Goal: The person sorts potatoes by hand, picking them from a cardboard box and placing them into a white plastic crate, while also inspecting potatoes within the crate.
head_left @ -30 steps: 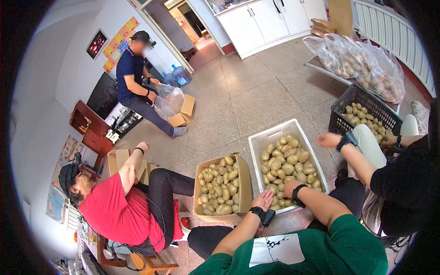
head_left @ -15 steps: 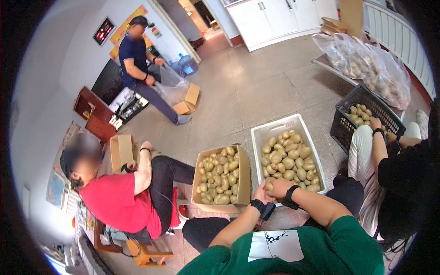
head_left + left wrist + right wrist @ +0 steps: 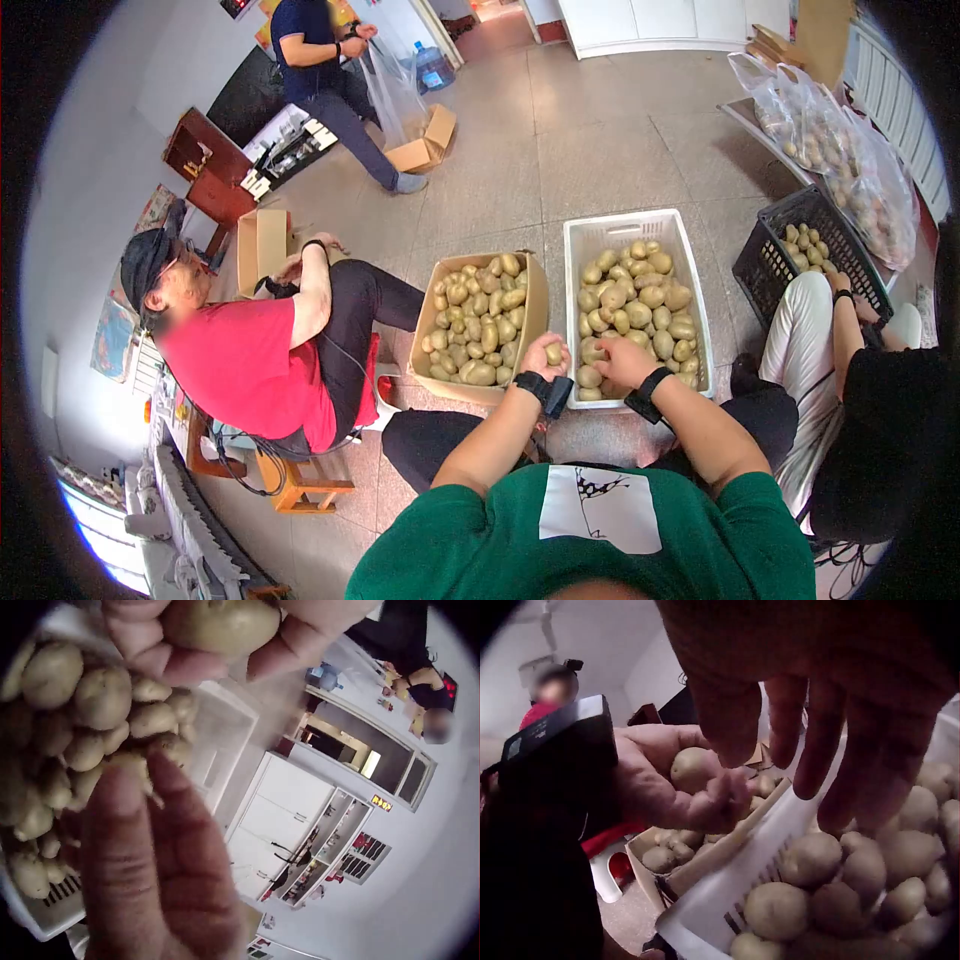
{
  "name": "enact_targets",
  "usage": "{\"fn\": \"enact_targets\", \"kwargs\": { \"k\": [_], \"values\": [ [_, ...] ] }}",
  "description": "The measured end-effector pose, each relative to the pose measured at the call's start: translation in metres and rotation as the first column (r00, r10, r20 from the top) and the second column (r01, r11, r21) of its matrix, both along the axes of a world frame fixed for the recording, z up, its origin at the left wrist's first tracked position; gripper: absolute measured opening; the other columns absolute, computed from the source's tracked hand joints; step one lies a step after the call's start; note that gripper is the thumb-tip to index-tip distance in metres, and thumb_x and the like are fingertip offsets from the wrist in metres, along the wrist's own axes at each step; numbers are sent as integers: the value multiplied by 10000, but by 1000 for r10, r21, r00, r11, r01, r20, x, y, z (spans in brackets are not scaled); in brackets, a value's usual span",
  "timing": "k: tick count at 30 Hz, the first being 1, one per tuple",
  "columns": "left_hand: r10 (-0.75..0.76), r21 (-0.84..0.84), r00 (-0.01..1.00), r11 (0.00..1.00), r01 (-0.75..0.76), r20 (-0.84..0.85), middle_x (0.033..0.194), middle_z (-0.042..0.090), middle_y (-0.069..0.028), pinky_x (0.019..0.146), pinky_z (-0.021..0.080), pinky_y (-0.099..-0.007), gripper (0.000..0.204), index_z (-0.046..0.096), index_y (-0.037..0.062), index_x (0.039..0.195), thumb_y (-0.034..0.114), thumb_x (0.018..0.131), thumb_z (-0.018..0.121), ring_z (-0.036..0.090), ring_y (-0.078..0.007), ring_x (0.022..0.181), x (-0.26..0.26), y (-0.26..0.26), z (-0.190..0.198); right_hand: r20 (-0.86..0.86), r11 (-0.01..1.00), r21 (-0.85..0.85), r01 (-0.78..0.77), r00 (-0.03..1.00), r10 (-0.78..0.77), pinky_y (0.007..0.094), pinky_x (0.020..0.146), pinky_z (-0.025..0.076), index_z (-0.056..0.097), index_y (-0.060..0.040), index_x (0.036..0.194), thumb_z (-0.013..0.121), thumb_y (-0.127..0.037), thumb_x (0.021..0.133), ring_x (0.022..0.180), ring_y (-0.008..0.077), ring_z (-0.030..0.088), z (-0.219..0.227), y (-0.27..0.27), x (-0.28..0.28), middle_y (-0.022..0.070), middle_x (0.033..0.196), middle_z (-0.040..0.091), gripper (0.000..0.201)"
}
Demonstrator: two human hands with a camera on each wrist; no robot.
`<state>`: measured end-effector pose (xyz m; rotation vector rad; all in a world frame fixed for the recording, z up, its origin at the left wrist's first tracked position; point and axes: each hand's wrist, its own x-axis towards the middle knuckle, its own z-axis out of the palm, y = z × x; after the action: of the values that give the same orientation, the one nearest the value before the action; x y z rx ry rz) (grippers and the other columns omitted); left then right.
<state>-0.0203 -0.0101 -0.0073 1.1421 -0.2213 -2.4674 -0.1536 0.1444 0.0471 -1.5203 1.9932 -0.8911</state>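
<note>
In the head view my left hand (image 3: 540, 362), palm up, holds a potato (image 3: 553, 354) over the gap between the cardboard box and the white crate. In the left wrist view its fingers and thumb curl round this potato (image 3: 223, 628). My right hand (image 3: 627, 362) hangs over the near end of the white crate (image 3: 707, 330), which is heaped with potatoes (image 3: 645, 300). In the right wrist view the right hand's fingers (image 3: 819, 750) point loosely down above the potatoes, with nothing seen in them. The cardboard box (image 3: 538, 310), filled with potatoes, stands left of the crate.
A person in a red shirt (image 3: 250, 350) sits at the left by an opened carton (image 3: 262, 250). Farther back, a standing person holds a clear bag (image 3: 392, 95). To the right, a seated person reaches into a black crate (image 3: 765, 265); bagged potatoes (image 3: 830, 140) lie behind it.
My hands were together at a potato half a second ago; now they are apart, the left holding it and the right back over the crate. The standing person has raised the clear bag.
</note>
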Motion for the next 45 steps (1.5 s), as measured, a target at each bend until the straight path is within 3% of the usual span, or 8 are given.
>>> {"fn": "enact_targets", "kwargs": {
  "k": [9,13,22,31,32,35,37,45],
  "values": [
    [137,-43,988,990,-134,77,673,479,-120,455,444,-287,167,447,-1,817,94,722,546,483,-205,547,78,-76,-65,-21,973,228,31,999,-27,419,692,451,566,-3,834,570,-183,685,776,374,560,-7,4,-2,228,800,578,234],
    [468,40,851,871,-490,237,690,480,-126,454,438,-289,209,446,-8,890,93,735,544,477,-208,548,91,-80,-56,-15,972,235,-27,999,31,404,690,454,572,9,849,585,-159,699,776,365,565,-20,8,-5,228,803,582,225],
    [684,-14,706,720,-694,183,1130,402,-100,674,525,-348,312,412,47,1143,108,849,495,453,-247,936,115,-90,-46,-96,908,418,13,995,30,383,742,447,578,-29,956,595,-233,725,837,333,570,-28,7,-6,199,858,597,308],
    [823,-40,557,563,-825,110,1166,399,-110,738,522,-368,367,368,57,1220,198,888,436,427,-284,1034,119,-105,-61,-88,852,524,16,996,35,384,769,439,570,-33,974,601,-227,727,876,330,561,-39,6,-8,192,900,595,315],
    [823,-40,557,564,-825,110,1166,399,-110,738,522,-368,367,368,57,1220,198,888,436,427,-284,1034,121,-107,-70,-87,852,524,16,996,35,384,769,439,570,-33,974,601,-227,727,876,330,561,-41,5,-9,192,900,595,315],
    [531,-687,687,724,-63,497,1175,396,-121,741,527,-360,382,354,33,1224,188,886,442,433,-287,1021,129,-115,-102,-80,863,504,-32,993,83,382,771,442,569,-27,969,606,-220,724,870,334,562,-43,5,-12,201,895,593,315],
    [783,-220,614,620,-753,101,1184,392,-132,749,529,-359,370,356,15,1217,181,893,421,458,-291,1001,122,-106,-65,-82,862,506,-38,992,92,382,770,444,571,-18,959,606,-215,721,860,339,564,-47,5,-13,209,889,592,312],
    [847,-4,528,529,-849,-50,1228,373,-144,798,510,-345,355,348,21,1226,202,922,320,492,-285,1009,123,-116,-87,-107,863,504,-46,988,115,384,769,446,579,-14,952,609,-215,717,859,336,567,-50,2,-12,206,882,596,311]
  ]
}}
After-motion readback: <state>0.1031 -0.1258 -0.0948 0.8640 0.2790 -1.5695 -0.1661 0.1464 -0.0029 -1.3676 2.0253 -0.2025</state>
